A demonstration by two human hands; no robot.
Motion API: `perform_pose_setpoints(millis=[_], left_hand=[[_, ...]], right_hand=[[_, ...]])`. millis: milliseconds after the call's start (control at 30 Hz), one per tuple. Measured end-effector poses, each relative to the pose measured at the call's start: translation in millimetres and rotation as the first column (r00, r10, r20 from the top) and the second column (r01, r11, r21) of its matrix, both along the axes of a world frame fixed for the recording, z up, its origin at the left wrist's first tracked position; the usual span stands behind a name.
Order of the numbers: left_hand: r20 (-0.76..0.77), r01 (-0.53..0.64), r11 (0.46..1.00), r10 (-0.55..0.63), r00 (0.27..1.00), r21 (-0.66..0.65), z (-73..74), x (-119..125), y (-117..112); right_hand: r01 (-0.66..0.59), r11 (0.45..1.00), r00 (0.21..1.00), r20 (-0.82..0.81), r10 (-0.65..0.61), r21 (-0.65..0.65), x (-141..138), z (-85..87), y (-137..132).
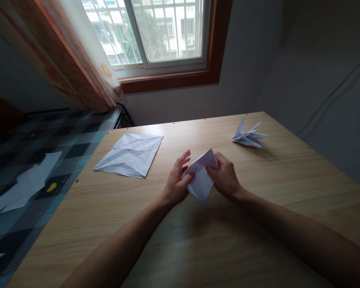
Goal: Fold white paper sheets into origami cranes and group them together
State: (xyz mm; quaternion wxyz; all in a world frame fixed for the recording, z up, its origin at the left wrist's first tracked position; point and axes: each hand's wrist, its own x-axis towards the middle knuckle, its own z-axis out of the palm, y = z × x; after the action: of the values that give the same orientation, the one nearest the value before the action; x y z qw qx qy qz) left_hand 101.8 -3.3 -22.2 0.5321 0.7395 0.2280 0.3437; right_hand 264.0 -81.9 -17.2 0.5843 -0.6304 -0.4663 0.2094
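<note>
1. Probably worth lining up the edges of the folded paper (201, 178) before pressing any crease, and keeping it low over the middle of the table (198, 248).
2. Left hand (177, 185): pinching the paper's left side, thumb on it, other fingers fanned out loose.
3. Right hand (226, 179): curled tight, clamped on the right side.
4. Far left, a creased flat sheet (129, 155); far right, a pointy folded model (249, 137), well apart.

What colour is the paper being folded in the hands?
White; the folded paper shows best in the head view.
</note>
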Motion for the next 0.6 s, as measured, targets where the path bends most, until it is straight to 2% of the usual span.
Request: perform_pose_setpoints(millis=[100,167,233,300,400,600], left_hand=[[-0.013,0.024,0.999,-0.024,1.000,-0.029,2.9,-2,8],[-0.049,0.060,0.997,-0.058,0.997,0.053,4.9,-5,13],[-0.125,0.115,0.972,-0.090,0.988,0.205,6.6,-10,19],[-0.241,0.197,0.917,-0.116,0.964,0.346,8.1,-14,24],[-0.401,0.317,0.834,-0.128,0.907,0.451,10.0,-20,30],[-0.642,0.481,0.754,-0.104,0.759,0.446,17.5,-29,37]], right_hand=[[-0.109,0.994,0.994,0.016,0.109,0.001,11,0.1,-1],[-0.185,0.983,0.979,0.083,0.184,0.000,21,-1.0,-2],[-0.274,0.962,0.943,0.195,0.269,-0.001,31,-3.0,-3],[-0.363,0.932,0.878,0.335,0.343,-0.002,42,-5.3,-4],[-0.461,0.887,0.743,0.535,0.403,-0.028,54,-8.2,-5],[-0.520,0.831,0.517,0.701,0.491,-0.198,63,-5.8,-12]])
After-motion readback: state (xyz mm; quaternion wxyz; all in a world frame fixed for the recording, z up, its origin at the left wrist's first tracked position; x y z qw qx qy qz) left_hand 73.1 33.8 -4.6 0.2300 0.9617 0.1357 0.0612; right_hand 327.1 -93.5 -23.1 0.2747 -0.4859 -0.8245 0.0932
